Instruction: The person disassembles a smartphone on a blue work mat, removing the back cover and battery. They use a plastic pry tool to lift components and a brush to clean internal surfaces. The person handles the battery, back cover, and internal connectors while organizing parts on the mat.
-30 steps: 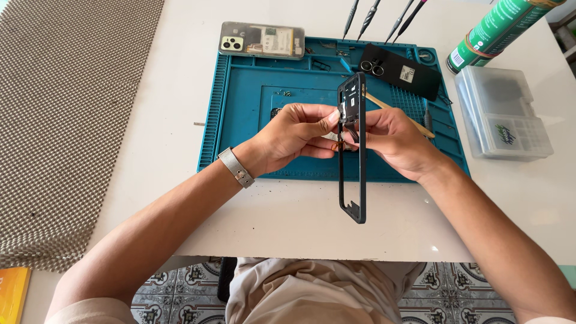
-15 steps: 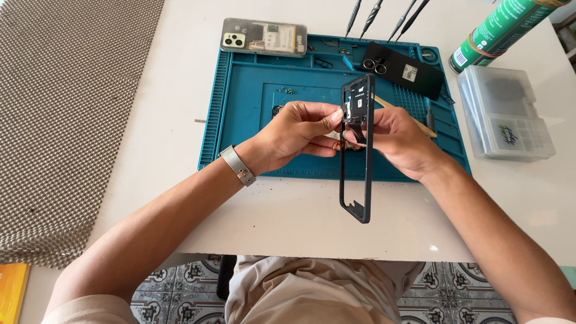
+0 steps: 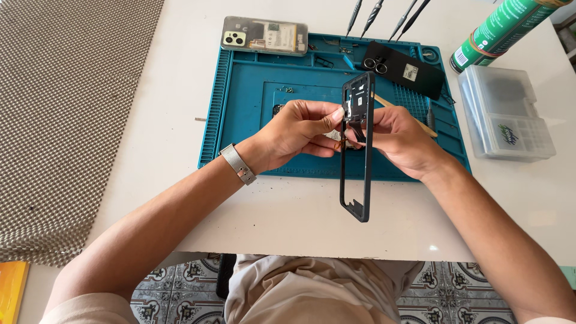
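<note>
Above the blue mat (image 3: 252, 120), black phone frame (image 3: 356, 150) held upright, pinched from both sides: left hand (image 3: 300, 129) and right hand (image 3: 399, 138) closed on its upper part. Beyond the mat, opened phone (image 3: 264, 35); beside it, clear plastic box (image 3: 507, 114).

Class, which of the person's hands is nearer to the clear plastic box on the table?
Right. The right hand holds the phone frame just left of the clear plastic box; the left hand sits farther left.

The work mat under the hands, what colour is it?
Teal blue work mat, clearest in the head view.
</note>
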